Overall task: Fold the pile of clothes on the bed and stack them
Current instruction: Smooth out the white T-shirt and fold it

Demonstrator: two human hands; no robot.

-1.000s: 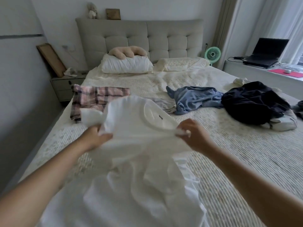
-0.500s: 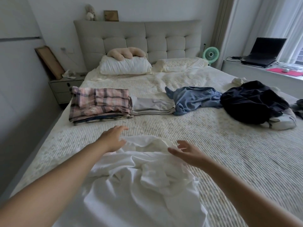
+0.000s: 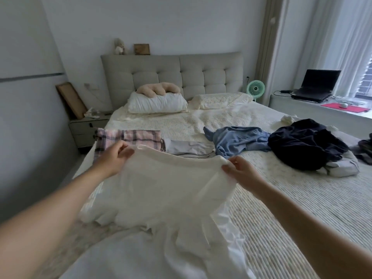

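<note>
A white garment [image 3: 167,190] is stretched between my hands above the bed [image 3: 302,208]. My left hand [image 3: 112,158] pinches its upper left corner and my right hand [image 3: 239,172] pinches its upper right corner. The lower part of the cloth drapes down onto more white fabric [image 3: 151,254] in front of me. Behind it lies a folded pink plaid piece [image 3: 138,137] with a folded light grey piece [image 3: 189,149] beside it. Further right, a crumpled blue garment [image 3: 237,141] and a dark navy heap [image 3: 306,143] lie unfolded.
Two pillows [image 3: 157,103] and a beige plush [image 3: 159,89] sit by the grey headboard [image 3: 171,73]. A nightstand [image 3: 86,127] stands at the left; a green fan [image 3: 255,91] and a laptop [image 3: 316,85] on a ledge stand at the right. Grey-white clothing [image 3: 342,166] lies under the navy heap.
Half a second ago both hands were open over the white cloth lying on the bed. Now they pinch its top edge and have lifted it, spread wide.
</note>
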